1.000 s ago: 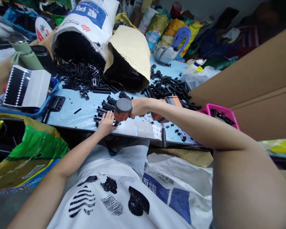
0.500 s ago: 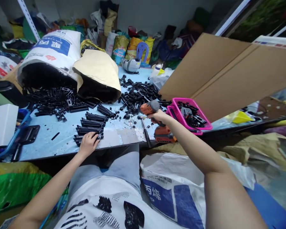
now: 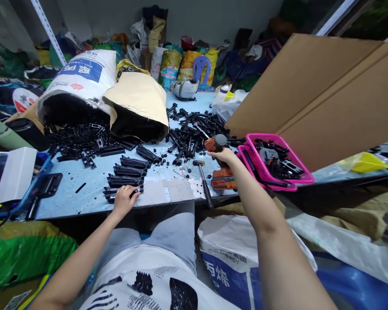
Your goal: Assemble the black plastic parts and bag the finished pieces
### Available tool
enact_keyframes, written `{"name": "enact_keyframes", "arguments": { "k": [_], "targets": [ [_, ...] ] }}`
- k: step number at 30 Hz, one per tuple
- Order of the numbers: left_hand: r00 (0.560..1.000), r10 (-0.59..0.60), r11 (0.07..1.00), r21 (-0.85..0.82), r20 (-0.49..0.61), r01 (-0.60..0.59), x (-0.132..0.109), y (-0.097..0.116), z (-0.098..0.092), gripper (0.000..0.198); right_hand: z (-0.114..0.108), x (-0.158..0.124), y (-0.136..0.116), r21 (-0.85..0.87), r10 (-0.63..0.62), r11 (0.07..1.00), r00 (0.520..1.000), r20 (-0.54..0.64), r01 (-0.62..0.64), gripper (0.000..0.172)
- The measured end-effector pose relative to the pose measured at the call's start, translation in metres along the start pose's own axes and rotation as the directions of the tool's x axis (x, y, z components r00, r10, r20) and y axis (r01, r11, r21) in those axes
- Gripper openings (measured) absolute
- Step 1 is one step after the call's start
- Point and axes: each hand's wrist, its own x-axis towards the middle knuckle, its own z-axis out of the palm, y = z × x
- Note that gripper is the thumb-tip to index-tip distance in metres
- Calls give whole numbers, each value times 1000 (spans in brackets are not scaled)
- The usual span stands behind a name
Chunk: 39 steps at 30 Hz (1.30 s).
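Observation:
My right hand (image 3: 223,156) is closed around the handle of an orange and grey cordless drill (image 3: 223,181) at the table's right front, beside a pink basket (image 3: 305,175). A hammer (image 3: 205,184) with a black handle lies just left of the drill. At the front edge, my left hand (image 3: 125,200) has its fingers bent over the nearest black plastic part (image 3: 110,197). Several similar long black parts (image 3: 126,170) lie in a row behind that hand. The contact under my left fingers is partly hidden.
Loose black parts (image 3: 197,129) are heaped at mid-table. A white sack (image 3: 80,73) and a beige sack (image 3: 137,92) lie open behind. Cardboard (image 3: 326,86) stands at the right. A blue tray (image 3: 45,165) holding a white box sits left.
The whole view has shifted, so things appear farther right and the basket shows more fully. The drill has turned slightly and moved right relative to the hammer. My left hand stays at the nearest part.

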Motion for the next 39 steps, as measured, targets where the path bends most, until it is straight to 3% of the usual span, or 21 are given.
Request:
{"name": "enact_keyframes", "arguments": {
  "k": [2,4,5,7,10,13,15,17,19,20,22,23,25,27,29,31,33,35,37,39],
  "targets": [
    [999,-13,1000,-12,-41,12,-1,2,0,26,0,-15,-7,-41,111,992,973,-202,-122,56],
    [994,-36,999,1,-102,36,-1,5,1,29,6,-30,-20,-67,116,984,880,-460,-164,65],
    [991,-48,999,14,-128,51,-2,6,2,30,13,-36,-30,-82,48,990,836,-546,-111,62],
    [986,-65,997,39,-152,72,-2,8,6,29,36,-46,-56,-106,-162,987,799,-579,123,46],
    [985,-82,995,40,-151,89,-1,11,12,28,86,-56,-106,-27,-458,874,804,-380,485,28],
    [990,-81,997,2,-118,82,-4,11,11,27,140,-69,-159,80,-646,751,754,-118,656,23],
    [991,-70,997,-29,-116,67,-10,7,4,27,167,-81,-188,107,-737,673,676,6,732,21],
    [978,-102,993,-70,-180,91,-21,-1,-9,30,187,-95,-210,78,-825,562,553,115,823,25],
    [939,-198,976,-143,-282,163,-35,-12,-25,35,201,-106,-224,-4,-869,445,433,239,896,32],
    [912,-255,961,-191,-322,201,-43,-17,-33,35,206,-110,-229,-50,-867,404,400,297,913,33],
    [854,-378,913,-294,-358,281,-56,-24,-47,34,214,-116,-237,-83,-847,380,382,370,921,31],
    [824,-448,878,-343,-348,333,-61,-26,-53,33,217,-117,-240,-50,-842,405,393,370,913,30],
    [757,-608,759,-453,-238,467,-65,-26,-62,31,221,-120,-246,118,-835,512,460,302,851,32],
    [682,-731,548,-618,-26,564,-59,-20,-69,34,220,-124,-255,354,-804,594,551,223,723,36],
    [640,-756,279,-814,141,509,-46,-11,-79,39,215,-132,-266,543,-782,593,587,211,595,41],
    [598,-789,56,-952,141,299,-30,-3,-92,41,205,-143,-278,650,-809,534,551,206,541,45],
    [485,-867,-57,-989,116,135,-17,1,-109,39,192,-152,-288,691,-855,454,494,159,563,44],
    [387,-905,-153,-984,177,93,-12,2,-128,40,179,-159,-294,672,-903,372,416,103,640,37],
    [352,-900,-236,-966,258,105,-14,1,-144,41,167,-164,-298,606,-945,297,319,74,738,32],
    [354,-885,-282,-953,304,113,-21,1,-156,41,159,-168,-302,500,-974,217,217,58,838,31]
  ]
}}
